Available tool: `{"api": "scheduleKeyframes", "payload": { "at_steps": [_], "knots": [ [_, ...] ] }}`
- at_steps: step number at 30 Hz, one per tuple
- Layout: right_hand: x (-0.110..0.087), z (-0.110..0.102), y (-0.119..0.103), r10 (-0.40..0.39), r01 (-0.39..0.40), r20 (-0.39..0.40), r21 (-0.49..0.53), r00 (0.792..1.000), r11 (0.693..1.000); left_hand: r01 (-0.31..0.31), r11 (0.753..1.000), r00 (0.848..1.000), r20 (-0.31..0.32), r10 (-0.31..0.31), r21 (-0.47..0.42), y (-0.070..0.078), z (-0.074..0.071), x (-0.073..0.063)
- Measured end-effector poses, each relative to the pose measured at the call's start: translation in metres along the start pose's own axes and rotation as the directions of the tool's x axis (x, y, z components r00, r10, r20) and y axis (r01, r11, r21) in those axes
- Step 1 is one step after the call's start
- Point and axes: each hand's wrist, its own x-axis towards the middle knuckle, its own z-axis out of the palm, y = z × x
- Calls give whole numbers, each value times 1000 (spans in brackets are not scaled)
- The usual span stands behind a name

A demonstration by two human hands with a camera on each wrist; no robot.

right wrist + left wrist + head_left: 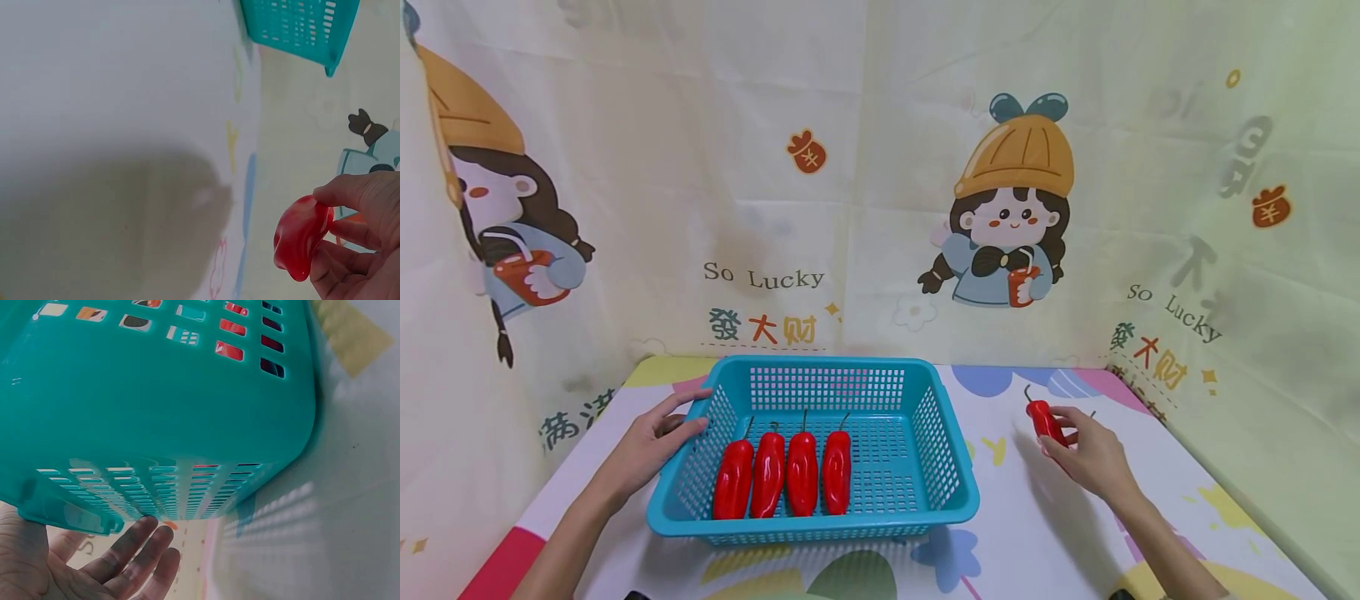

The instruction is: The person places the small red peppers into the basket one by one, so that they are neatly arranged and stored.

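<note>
red pepper (1043,419), pinched in the right hand (1092,457) above the white, patterned table (1011,542), to the right of the basket (812,527) and well apart from it. the pepper is bright, glossy red, elongated, with smooth skin bearing pale highlights; in the right wrist view it appears bulged and dented, narrowing to a rounded, lobed end. a thin, dark, slightly curved stem (1027,394) rises from its far end. its long axis lies obliquely: in the head view the stem points away from the person and to the left, while the body slopes back and to the right beneath the fingers, which cover its near part. the thumb presses one side, the fingers the other.

four peppers (802,477) of the same glossy red rest side by side in the left half of the turquoise, perforated basket. their long axes run roughly parallel, front to back, the leftmost leaning a little to the right; their stems point toward the far wall of the basket.

the left hand (643,446) touches the left rim with thumb and index finger; its other fingers extend loosely outside the basket, below the rim.
</note>
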Motion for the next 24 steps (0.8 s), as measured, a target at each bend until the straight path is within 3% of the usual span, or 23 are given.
{"api": "scheduleKeyframes", "payload": {
  "at_steps": [24],
  "knots": [
    [-6, -1, -34, -87, 90, -50, 51, 995, 995, -8, 1000, 1000, 0, 8, -7, 1, 0, 0]
  ]
}}
